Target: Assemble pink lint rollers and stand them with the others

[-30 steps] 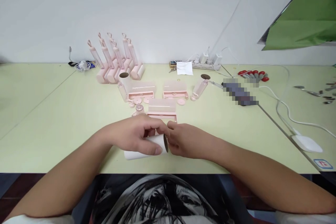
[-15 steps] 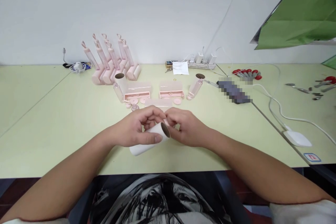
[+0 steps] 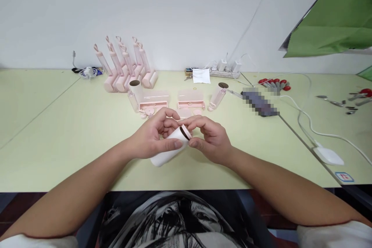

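Observation:
A white cardboard tube (image 3: pixel 166 155) is tilted above the front of the table, wrapped by the fingers and thumb of my left hand (image 3: pixel 158 133). At the tube's upper right end sits a pink round cap (image 3: pixel 186 131), slightly askew at the dark opening. My right hand (image 3: pixel 209 137) has its fingertips and thumb on this cap. Just beyond my hands lie two open pink cases (image 3: pixel 154 104) (image 3: pixel 191 104) and pink discs (image 3: pixel 197 112). Upright white tubes (image 3: pixel 136 90) (image 3: pixel 221 89) stand beside them, with clear pink bottles (image 3: pixel 215 101) leaning close.
Several pink assembled pieces (image 3: pixel 128 77) stand at the back left. A power strip (image 3: pixel 215 73) with chargers lies by the wall. Further right are a blurred phone (image 3: pixel 258 102), red-handled tools (image 3: pixel 274 83), a white cable and a white device (image 3: pixel 329 155).
The pink cap now shows at the tube's end, where the opening was bare before. My right hand has shifted right and its fingers have spread around the cap. The view has moved slightly.

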{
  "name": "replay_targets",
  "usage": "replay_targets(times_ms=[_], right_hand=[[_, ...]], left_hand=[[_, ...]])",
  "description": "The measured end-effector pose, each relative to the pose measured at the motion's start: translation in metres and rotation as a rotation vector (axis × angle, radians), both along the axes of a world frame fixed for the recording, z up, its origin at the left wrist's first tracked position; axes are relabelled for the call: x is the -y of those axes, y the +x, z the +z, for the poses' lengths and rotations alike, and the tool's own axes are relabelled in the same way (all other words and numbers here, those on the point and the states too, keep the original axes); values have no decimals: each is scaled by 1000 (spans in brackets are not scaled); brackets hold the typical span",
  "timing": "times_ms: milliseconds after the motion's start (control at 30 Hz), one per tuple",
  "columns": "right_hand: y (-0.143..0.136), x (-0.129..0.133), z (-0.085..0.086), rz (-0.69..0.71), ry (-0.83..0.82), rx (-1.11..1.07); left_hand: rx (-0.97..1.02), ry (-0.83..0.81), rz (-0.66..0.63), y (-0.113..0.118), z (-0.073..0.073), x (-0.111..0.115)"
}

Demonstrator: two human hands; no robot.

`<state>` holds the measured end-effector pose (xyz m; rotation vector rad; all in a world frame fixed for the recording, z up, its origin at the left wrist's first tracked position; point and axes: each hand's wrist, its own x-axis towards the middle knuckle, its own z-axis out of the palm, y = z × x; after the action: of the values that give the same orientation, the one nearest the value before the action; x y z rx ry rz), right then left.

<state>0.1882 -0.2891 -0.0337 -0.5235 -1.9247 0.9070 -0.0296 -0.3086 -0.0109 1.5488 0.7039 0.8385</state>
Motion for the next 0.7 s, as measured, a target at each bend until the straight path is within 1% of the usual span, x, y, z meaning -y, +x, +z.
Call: replay_targets(times_ms=[267,400,467,600,667,700], right_hand=[[0,-2,-2,26,-27,-22],[1,-2,-4,18,5,-14],[1,-1,-6,-13,33,-38],[-1,1,-9,-119,55,-107],[-3,3,-8,-161,88,-154],[-4,3,-6,-161,122,-162]], left_hand=[[47,31,14,0,-3,-1],[90,61,43,1,-5,0],[123,62,49,1,-4,0],[208,17,44,1,-3,1],[239,21,37,2,-4,1],[252,30,29,2,-4,0]])
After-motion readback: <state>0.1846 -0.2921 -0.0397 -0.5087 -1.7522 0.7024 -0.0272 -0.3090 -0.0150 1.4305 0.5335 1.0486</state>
